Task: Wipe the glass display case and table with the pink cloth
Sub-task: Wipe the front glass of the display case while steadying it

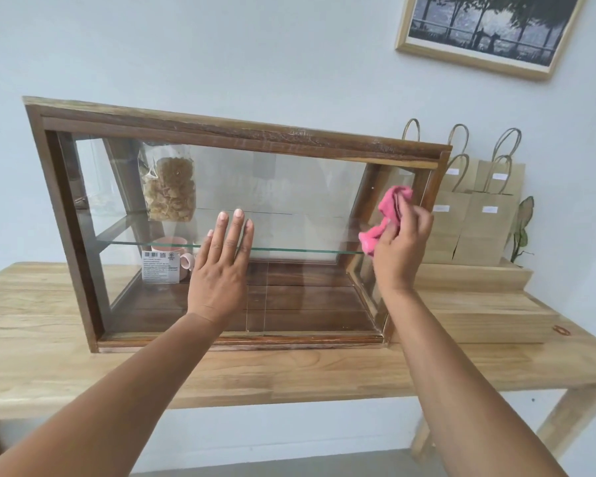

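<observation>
now | right hand (401, 242) grips pink cloth (393, 208), display case (241, 132) right edge | left hand (221, 266) flat, mid-glass

Display case (221, 132) on table (289, 370); bags (475, 225) right

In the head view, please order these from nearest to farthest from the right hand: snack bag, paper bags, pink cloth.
1. pink cloth, gripped in the right hand itself.
2. paper bags, to its right, by the wall.
3. snack bag, far left, inside the display case.
</observation>
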### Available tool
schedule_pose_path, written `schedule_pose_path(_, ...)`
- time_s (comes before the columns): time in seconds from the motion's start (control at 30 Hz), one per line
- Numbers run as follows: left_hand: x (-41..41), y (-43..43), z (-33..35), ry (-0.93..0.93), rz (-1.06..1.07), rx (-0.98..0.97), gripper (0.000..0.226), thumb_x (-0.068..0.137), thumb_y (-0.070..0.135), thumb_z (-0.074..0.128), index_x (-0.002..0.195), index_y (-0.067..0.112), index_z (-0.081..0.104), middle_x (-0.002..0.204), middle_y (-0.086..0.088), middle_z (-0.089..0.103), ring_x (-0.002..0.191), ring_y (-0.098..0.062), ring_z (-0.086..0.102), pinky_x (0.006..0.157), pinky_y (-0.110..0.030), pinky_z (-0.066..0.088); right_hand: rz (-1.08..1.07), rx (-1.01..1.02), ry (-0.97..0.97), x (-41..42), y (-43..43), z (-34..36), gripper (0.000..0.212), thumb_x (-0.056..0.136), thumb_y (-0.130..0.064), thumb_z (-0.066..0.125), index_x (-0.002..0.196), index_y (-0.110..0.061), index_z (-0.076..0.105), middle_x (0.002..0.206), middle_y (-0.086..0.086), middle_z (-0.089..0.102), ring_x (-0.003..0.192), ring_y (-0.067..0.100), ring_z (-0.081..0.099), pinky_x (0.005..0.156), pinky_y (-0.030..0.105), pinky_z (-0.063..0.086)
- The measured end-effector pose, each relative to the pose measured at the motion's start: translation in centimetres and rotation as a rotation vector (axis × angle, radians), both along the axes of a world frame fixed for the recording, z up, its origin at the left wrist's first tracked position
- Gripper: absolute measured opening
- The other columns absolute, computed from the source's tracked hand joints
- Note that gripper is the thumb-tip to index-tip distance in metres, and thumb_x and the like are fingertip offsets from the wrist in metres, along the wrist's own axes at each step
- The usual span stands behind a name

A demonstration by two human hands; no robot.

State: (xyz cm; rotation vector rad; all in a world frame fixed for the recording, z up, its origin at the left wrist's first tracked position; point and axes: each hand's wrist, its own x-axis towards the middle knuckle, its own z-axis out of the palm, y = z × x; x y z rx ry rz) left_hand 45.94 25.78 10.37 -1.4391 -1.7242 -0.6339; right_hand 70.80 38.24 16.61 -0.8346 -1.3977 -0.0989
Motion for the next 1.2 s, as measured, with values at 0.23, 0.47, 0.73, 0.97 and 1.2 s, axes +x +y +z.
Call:
schedule_pose_path(0.23, 0.0, -0.1, 0.2, -0.027, 0.004, -0.031, 0.086, 0.089, 0.003, 0.058, 0.158, 0.009, 0.008, 0.167, -0.01, -0.001, 0.153, -0.03, -0.004, 0.124, -0.043, 0.005, 0.116, 0.219, -0.435, -9.7, -4.5, 3.8, 0.056, 0.078, 0.0, 0.074, 0.132, -0.007, 0.06, 0.121, 0.021, 0.055, 0.099, 0.038, 0.059, 0.068, 0.043, 0.06)
schedule_pose_path(0.47, -0.1, -0.1, 0.1, -0.011, 0.018, -0.024, 0.086, 0.089, 0.006, 0.057, 0.158, 0.009, 0.005, 0.167, -0.011, -0.003, 0.153, -0.03, -0.004, 0.124, -0.042, 0.002, -0.045, 0.349, -0.663, -7.4, -3.1, 5.0, 0.074, 0.064, -0.001, 0.082, 0.134, -0.001, 0.057, 0.113, 0.023, 0.06, 0.093, 0.037, 0.058, 0.084, 0.043, 0.056)
schedule_pose_path(0.73, 0.0, 0.2, -0.3, 0.016, 0.016, 0.008, 0.077, 0.091, 0.008, 0.038, 0.158, 0.008, 0.001, 0.166, -0.012, -0.007, 0.153, -0.032, -0.006, 0.124, -0.045, 0.003, -0.231, 0.172, -0.378, 1.6, 0.9, 3.8, 0.037, 0.097, -0.008, 0.054, 0.133, -0.005, 0.058, 0.111, 0.019, 0.059, 0.095, 0.036, 0.057, 0.076, 0.043, 0.054)
schedule_pose_path(0.97, 0.2, 0.2, 0.0, -0.006, -0.019, 0.016, 0.081, 0.091, 0.004, 0.052, 0.158, 0.006, 0.006, 0.166, -0.012, -0.004, 0.153, -0.033, -0.004, 0.124, -0.047, 0.006, -0.31, -0.214, -0.241, 1.6, 0.3, 4.8, 0.041, 0.1, -0.015, 0.049, 0.139, -0.007, 0.043, 0.122, 0.016, 0.052, 0.099, 0.034, 0.059, 0.077, 0.044, 0.049)
schedule_pose_path(1.2, 0.1, 0.5, -0.4, -0.022, -0.039, 0.028, 0.082, 0.091, 0.003, 0.051, 0.158, 0.007, 0.004, 0.166, -0.011, -0.006, 0.153, -0.032, -0.006, 0.124, -0.047, 0.005, -0.312, -0.415, -0.296, 2.0, -1.5, -1.6, 0.05, 0.087, -0.002, 0.063, 0.133, -0.007, 0.043, 0.12, 0.019, 0.05, 0.078, 0.043, 0.066, 0.055, 0.041, 0.047)
